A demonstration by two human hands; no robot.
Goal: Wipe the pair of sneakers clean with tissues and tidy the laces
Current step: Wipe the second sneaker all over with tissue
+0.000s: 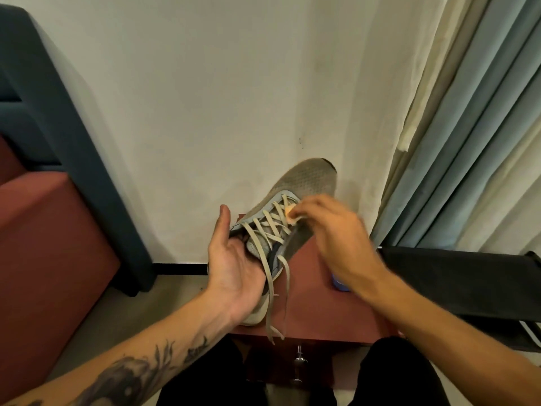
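One grey mesh sneaker (pixel 307 180) with pale laces (pixel 270 227) is lifted off the red stool (pixel 319 312), toe pointing up toward the wall. My left hand (pixel 231 265) holds it at the heel end, thumb straight up, fingers hidden in or behind the shoe opening. The loose lace ends (pixel 272 315) hang down past the stool's front edge. My right hand (pixel 336 230) pinches a small wad of tissue (pixel 290 214) against the upper laces. The second sneaker is not in view.
A small blue object (pixel 339 284) sits on the stool under my right wrist. A black fabric item (pixel 456 282) lies to the right, below the curtains (pixel 474 127). A blue-framed seat with a red cushion (pixel 44 235) stands left. My knees are at the bottom.
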